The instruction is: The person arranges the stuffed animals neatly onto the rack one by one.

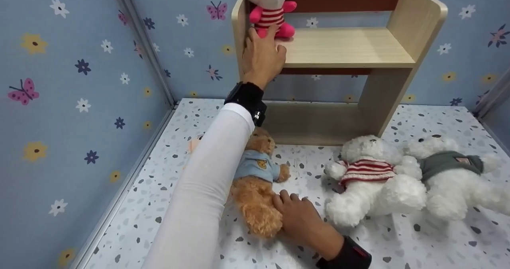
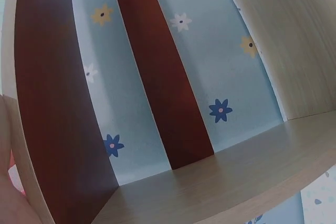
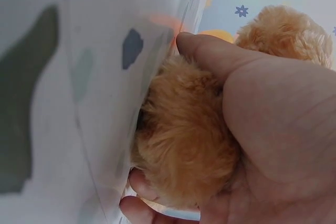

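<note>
On the upper shelf, against its left side, sits a pink-and-white plush toy (image 1: 273,16) in a red-striped top. My left hand (image 1: 263,55) touches its lower body with the fingertips, the thumb apart from it; this hand covers one of the toy's legs. Below, a brown teddy bear (image 1: 255,183) in a light blue top lies on its back on the speckled surface. My right hand (image 1: 301,219) grips its leg, and in the right wrist view thumb and fingers curl round the furry leg (image 3: 184,135). The left wrist view mostly shows the shelf's underside.
The wooden shelf unit (image 1: 342,46) stands at the back wall. Right of the teddy lie a white bear (image 1: 368,185) in a striped top and another white bear (image 1: 450,177) in a green top. A pale pinkish thing (image 1: 194,143) is mostly hidden behind my left sleeve.
</note>
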Available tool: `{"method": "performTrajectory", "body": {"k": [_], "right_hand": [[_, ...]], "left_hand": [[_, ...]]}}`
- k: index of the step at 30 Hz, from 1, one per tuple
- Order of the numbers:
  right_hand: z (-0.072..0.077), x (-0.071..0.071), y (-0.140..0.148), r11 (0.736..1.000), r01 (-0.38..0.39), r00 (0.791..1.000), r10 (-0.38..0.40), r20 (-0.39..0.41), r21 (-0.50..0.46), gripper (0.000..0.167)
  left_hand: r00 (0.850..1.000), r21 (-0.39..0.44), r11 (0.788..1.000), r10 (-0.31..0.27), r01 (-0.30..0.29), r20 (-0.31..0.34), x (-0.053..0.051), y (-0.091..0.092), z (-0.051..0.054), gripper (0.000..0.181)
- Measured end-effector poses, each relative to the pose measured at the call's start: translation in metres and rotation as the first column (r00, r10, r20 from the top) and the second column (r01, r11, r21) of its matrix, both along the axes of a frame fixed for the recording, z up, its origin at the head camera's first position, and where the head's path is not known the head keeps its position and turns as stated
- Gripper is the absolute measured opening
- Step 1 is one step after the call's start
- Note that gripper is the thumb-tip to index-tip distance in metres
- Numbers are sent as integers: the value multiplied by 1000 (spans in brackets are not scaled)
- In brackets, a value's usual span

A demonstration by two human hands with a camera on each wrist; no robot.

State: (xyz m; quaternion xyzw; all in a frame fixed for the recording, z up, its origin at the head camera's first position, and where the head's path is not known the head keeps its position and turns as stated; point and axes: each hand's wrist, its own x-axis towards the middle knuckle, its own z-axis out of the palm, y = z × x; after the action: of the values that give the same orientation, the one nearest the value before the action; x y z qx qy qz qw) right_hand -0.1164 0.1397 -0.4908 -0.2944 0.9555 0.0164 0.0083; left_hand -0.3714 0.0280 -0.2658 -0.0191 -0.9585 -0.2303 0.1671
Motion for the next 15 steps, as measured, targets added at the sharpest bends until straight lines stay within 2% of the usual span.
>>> {"method": "performTrajectory", "body": {"k": [3,7,11,15], "right_hand": [[0,0,1,1000,4,1000,-4,-2,-4,73],[1,0,0,1000,5,1000,-5,2,-6,73],[0,0,-1,1000,5,1000,-5,-1,-7,73],[0,0,-1,1000,5,1000,-5,-1,-20,71]], "left_hand": [[1000,-3,1000,-20,20,-18,5,0,-3,55],[996,0,999,-48,48,-75,12,-4,-10,54],[982,26,994,-102,107,-157,21,-11,-16,51],[968,72,981,-162,179,-194,32,-18,-20,49]]}}
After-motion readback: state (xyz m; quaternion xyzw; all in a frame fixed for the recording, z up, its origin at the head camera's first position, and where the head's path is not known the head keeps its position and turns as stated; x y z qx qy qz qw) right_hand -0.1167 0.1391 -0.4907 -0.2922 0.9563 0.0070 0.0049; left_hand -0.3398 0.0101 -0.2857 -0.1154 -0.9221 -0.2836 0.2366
